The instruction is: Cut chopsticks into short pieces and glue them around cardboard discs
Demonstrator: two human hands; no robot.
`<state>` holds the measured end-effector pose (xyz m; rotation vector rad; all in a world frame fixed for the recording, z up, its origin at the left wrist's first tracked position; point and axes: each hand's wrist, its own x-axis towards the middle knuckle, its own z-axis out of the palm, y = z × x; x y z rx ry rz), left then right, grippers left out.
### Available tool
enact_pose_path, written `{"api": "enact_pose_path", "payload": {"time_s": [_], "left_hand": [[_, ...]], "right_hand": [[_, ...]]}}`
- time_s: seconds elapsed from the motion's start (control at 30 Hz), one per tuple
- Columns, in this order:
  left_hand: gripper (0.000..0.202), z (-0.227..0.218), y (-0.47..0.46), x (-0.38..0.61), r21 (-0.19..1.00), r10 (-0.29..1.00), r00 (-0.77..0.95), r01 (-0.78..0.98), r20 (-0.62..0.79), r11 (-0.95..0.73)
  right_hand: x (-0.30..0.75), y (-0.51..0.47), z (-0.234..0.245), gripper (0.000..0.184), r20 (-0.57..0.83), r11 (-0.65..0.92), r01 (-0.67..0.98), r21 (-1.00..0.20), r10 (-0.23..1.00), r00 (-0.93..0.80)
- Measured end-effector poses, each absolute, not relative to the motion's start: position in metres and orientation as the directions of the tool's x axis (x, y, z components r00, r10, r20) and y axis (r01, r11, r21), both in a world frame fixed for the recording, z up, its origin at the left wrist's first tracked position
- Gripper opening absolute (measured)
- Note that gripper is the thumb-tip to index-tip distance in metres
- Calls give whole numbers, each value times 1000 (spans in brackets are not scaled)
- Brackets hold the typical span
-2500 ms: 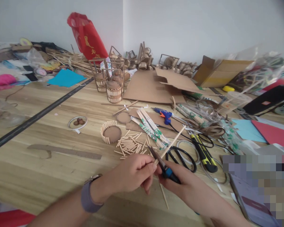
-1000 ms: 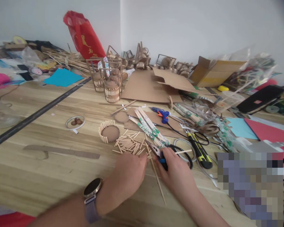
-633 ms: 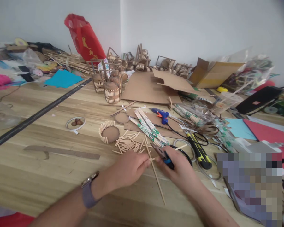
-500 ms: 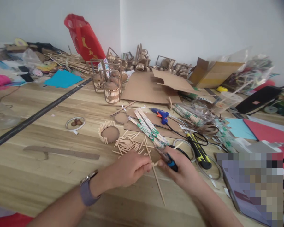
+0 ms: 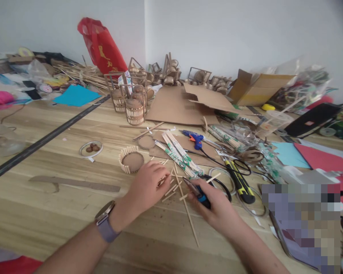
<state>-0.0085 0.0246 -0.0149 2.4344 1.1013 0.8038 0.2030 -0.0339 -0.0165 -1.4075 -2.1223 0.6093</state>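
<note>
My left hand, a watch on its wrist, reaches down over the pile of short cut sticks. Its fingers are curled, and what they hold, if anything, is hidden. My right hand grips a pair of cutting pliers with blue-and-black handles, jaws pointing up and left. A light wooden stick also runs through that hand, poking out on both sides. Between the hands a longer stick lies on the table. Just behind my left hand stands a round cardboard base, partly ringed with upright short sticks.
Paper-wrapped chopsticks, a blue glue gun and a yellow-black utility knife lie beyond my hands. A cardboard strip is at left, a phone at right. Small stick baskets stand further back.
My left hand has moved left and away from the right hand, onto the short-stick pile. The right hand, still with the pliers, has shifted slightly; its stick now shows at both sides.
</note>
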Motion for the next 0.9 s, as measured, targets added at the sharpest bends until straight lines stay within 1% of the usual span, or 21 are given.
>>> {"api": "enact_pose_path", "payload": {"time_s": [0.07,0.13,0.17,0.23,0.33,0.43,0.5,0.57,0.67,0.77,0.83,0.9], "left_hand": [[23,-14,21,-8,557,759,511,521,403,-647],[24,-12,16,-6,603,773,507,498,381,-623],[24,-12,13,-4,628,784,518,495,341,-600],[23,-11,7,-1,685,801,560,500,213,-531],[18,-9,2,4,795,798,602,473,24,-381],[17,-8,0,4,885,757,650,390,-70,-253],[17,-8,0,3,917,714,689,354,-122,-186],[19,-8,1,1,930,684,709,346,-174,-122],[21,-13,4,0,948,680,704,317,-207,-40],[30,-19,8,3,982,721,674,180,-164,56],[35,-21,10,6,989,770,621,72,-148,131],[33,-21,9,9,979,810,562,-4,-167,204]], "right_hand": [[202,-36,-17,16,166,355,686,-636,930,-327],[201,-38,-18,22,171,358,680,-641,929,-328],[200,-39,-18,25,176,361,676,-642,928,-329],[199,-40,-19,31,192,376,671,-639,923,-334],[197,-42,-21,40,229,420,672,-609,905,-358],[197,-44,-23,46,268,487,665,-566,872,-411],[197,-44,-23,46,287,528,640,-558,846,-449],[197,-43,-23,45,305,547,607,-576,833,-462],[196,-40,-24,43,384,565,572,-594,824,-416],[192,-40,-25,41,494,542,629,-558,826,-273],[188,-41,-26,42,516,500,677,-541,832,-202],[184,-43,-26,47,495,478,697,-535,845,-200]]}}
